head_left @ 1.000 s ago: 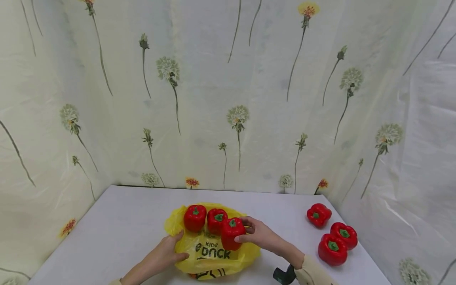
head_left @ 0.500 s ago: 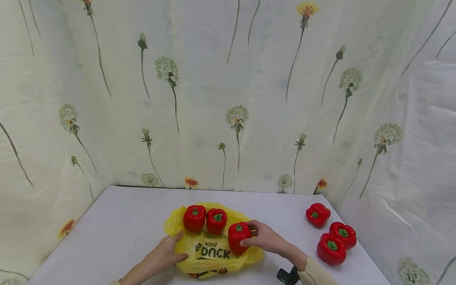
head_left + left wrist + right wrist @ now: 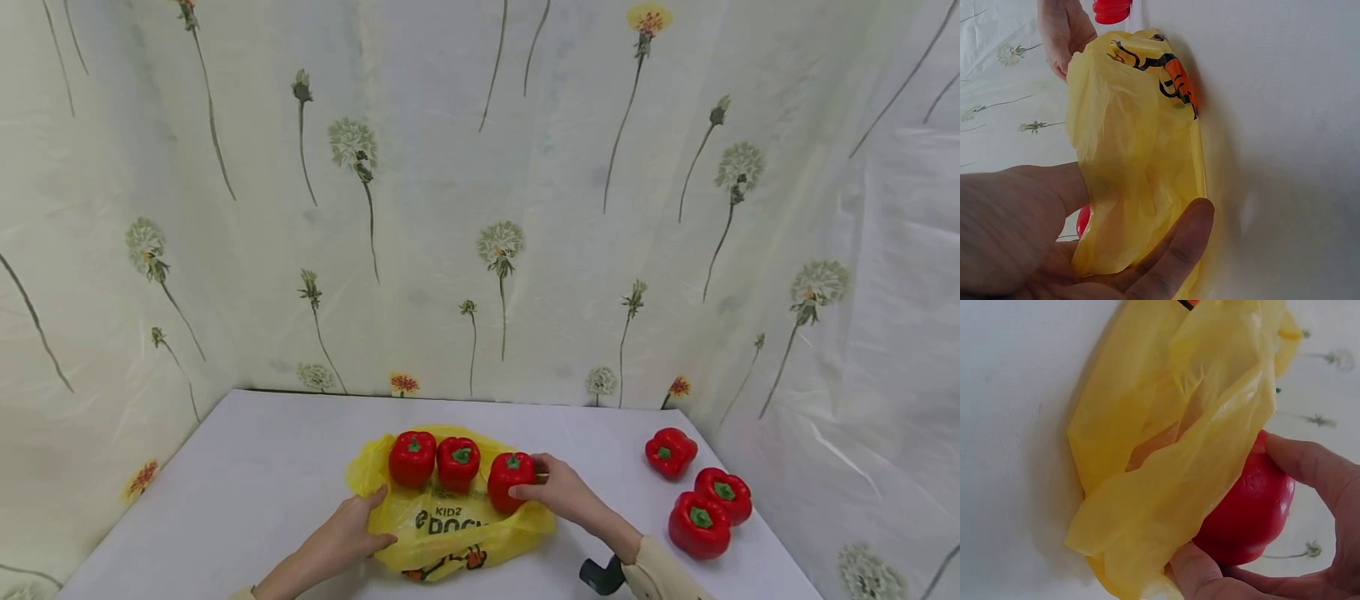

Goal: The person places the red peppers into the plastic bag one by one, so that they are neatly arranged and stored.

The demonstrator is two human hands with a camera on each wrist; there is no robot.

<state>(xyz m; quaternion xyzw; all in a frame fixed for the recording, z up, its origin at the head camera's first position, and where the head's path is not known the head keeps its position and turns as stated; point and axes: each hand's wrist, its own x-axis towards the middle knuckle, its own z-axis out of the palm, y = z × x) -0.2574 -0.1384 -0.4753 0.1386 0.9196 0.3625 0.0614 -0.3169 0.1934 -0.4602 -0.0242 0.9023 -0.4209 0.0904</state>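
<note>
A yellow plastic bag [image 3: 420, 546] with dark printing lies spread on the table, its mouth held apart. Two red bell peppers, one at the left [image 3: 412, 460] and one beside it [image 3: 458, 467], rest in its far part. My right hand [image 3: 562, 493] grips a third red bell pepper [image 3: 509, 485] at the bag's right side. In the right wrist view, the bag's film covers part of that red bell pepper [image 3: 1250, 512]. My left hand [image 3: 343, 533] holds the bag's left edge, the film passing between thumb and fingers in the left wrist view.
Three more red bell peppers stand at the table's right: one farther back [image 3: 671, 454], two close together nearer me, the front one [image 3: 700, 525] larger in view. A dark device [image 3: 602, 575] sits at my right wrist. A flowered curtain [image 3: 420, 208] surrounds the white table [image 3: 285, 450].
The right hand has carried its bell pepper rightward, away from the other two, and then slightly farther back. The bag's near rim has shifted over the lettering. The left hand stays in place.
</note>
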